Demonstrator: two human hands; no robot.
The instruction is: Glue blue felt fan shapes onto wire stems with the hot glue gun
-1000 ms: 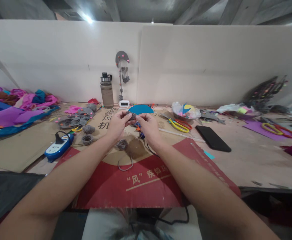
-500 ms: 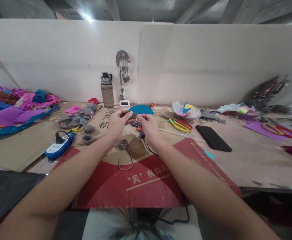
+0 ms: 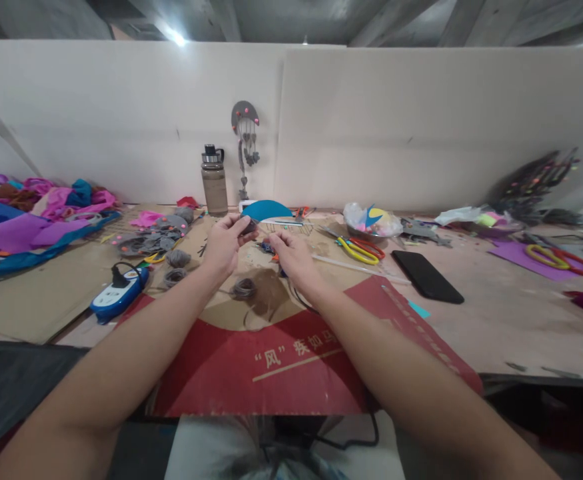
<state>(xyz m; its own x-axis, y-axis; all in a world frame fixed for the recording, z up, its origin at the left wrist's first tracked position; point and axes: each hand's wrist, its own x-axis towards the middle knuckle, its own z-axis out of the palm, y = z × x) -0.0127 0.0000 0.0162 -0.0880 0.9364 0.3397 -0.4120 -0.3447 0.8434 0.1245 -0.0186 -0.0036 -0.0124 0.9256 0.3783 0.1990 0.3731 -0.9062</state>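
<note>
My left hand [image 3: 225, 248] is closed, pinching a small dark grey felt piece [image 3: 249, 227] between thumb and fingers. A blue half-round piece [image 3: 268, 211] shows just beyond those fingertips; whether the hand also grips it I cannot tell. A short gap to the right, my right hand [image 3: 291, 252] has thumb and fingertips pressed together, and what they hold is too small to make out. Below and between the hands lies a coil of grey yarn [image 3: 244, 288], its loose loop blurred on the cardboard. Two more grey yarn balls [image 3: 178, 258] sit left of my left wrist.
Red-printed cardboard [image 3: 271, 380] covers the near table. Left are a blue power strip [image 3: 118, 293], grey felt pieces [image 3: 158, 235] and coloured felt scraps [image 3: 46, 213]. A bottle [image 3: 214, 183] stands behind. Right are yellow-handled scissors [image 3: 358, 252], a phone [image 3: 427, 277] and a filled bowl [image 3: 374, 223].
My hands have moved apart, the left one shifting left with the grey piece. The blue half-round piece has moved left and up, partly covering the small clock. The yarn's loose loop has shifted.
</note>
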